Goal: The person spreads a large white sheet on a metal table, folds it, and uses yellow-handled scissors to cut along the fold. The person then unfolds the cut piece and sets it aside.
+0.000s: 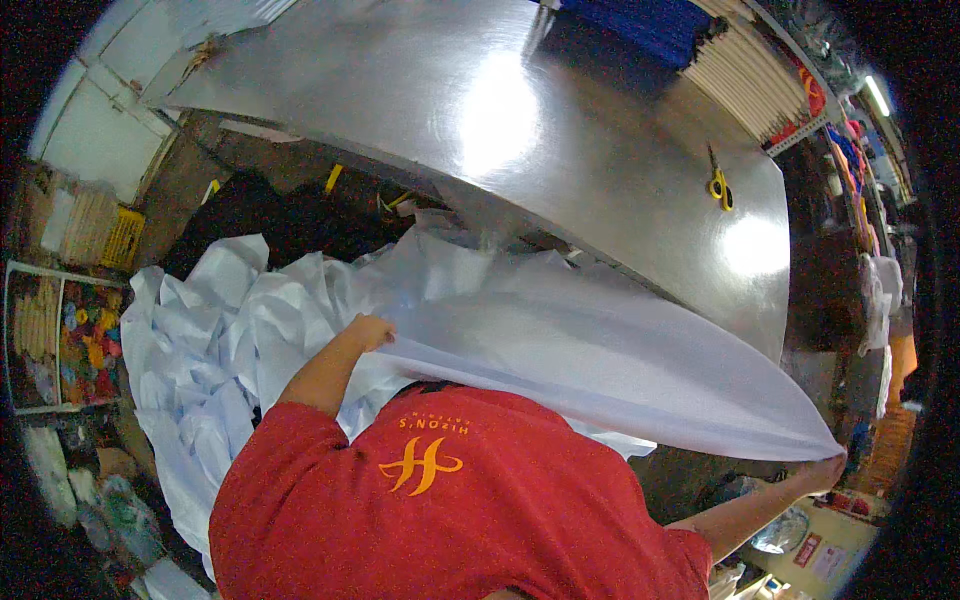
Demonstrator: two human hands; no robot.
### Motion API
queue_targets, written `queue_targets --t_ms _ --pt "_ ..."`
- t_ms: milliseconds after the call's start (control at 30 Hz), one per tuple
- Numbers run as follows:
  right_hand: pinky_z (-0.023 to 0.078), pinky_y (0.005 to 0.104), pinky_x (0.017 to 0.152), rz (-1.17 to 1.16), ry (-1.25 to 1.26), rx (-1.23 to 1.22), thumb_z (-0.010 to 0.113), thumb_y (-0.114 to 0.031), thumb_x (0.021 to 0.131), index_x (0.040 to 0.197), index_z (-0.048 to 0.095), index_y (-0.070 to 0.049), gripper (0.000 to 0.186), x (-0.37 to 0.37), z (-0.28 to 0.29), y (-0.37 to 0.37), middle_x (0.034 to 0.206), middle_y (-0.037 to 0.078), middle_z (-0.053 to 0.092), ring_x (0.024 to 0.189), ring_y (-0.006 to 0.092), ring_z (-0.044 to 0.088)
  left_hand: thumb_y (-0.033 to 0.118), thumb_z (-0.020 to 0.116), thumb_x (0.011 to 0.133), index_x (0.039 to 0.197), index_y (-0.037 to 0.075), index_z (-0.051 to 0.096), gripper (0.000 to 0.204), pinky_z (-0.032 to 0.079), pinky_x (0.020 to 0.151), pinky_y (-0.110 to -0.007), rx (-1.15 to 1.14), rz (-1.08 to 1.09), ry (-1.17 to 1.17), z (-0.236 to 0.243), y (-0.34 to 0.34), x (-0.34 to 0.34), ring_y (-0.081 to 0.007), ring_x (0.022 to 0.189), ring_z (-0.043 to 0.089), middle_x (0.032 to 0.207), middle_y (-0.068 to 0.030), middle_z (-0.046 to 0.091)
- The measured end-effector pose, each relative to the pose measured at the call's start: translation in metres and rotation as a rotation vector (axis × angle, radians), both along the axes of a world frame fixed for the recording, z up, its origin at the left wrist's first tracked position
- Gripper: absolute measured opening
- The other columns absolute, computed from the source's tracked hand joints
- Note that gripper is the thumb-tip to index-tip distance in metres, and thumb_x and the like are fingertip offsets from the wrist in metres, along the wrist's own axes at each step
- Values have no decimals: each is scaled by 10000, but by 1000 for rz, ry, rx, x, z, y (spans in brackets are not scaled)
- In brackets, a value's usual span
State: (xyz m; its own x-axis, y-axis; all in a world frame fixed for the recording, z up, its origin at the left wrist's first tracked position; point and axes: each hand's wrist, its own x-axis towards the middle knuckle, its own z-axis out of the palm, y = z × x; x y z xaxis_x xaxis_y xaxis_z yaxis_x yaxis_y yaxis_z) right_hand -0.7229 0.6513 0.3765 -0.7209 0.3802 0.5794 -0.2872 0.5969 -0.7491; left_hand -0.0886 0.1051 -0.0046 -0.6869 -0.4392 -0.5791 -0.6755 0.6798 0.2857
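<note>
A long length of white fabric (600,350) stretches sideways in front of me, between my two hands. My left hand (372,332) grips its near edge at the middle left, fingers closed on it. Out at the lower right, my right hand (826,466) is closed on the fabric's far corner, pulling it into a taut edge. A large crumpled heap of the same white cloth (200,330) lies to the left and behind the held length, below the front edge of a shiny metal table (390,70).
Yellow-handled scissors (720,188) lie on the tabletop's right side. Blue cloth (630,25) and stacked cream bundles (740,75) sit at its back. A cubby shelf (62,340) and yellow crate (123,238) stand left; a shelf of goods (870,280) and cardboard box (840,555) stand right.
</note>
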Motion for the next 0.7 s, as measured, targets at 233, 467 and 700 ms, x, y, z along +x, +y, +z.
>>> queue_targets --t_ms 233,467,700 --pt "481 349 673 -191 59 424 441 -341 869 1011 620 -111 325 9 -50 62 917 82 651 767 229 624 23 395 824 991 44 542 224 471 689 -315 -241 1071 1404 159 -143 -67 -223 721 573 847 -113 589" --pt "479 330 672 -262 -161 364 518 -333 838 956 654 -77 313 -11 -143 61 867 102 655 755 230 616 62 569 699 837 67 625 149 460 655 -328 -448 148 381 209 -132 -57 -275 709 597 804 -128 619" --pt "472 353 743 -361 -282 420 577 -318 775 972 653 -100 304 -67 -197 76 930 118 646 859 268 612 133 620 731 737 -28 596 163 427 623 -290 -83 416 786 201 -109 -64 -174 659 553 691 -107 587"
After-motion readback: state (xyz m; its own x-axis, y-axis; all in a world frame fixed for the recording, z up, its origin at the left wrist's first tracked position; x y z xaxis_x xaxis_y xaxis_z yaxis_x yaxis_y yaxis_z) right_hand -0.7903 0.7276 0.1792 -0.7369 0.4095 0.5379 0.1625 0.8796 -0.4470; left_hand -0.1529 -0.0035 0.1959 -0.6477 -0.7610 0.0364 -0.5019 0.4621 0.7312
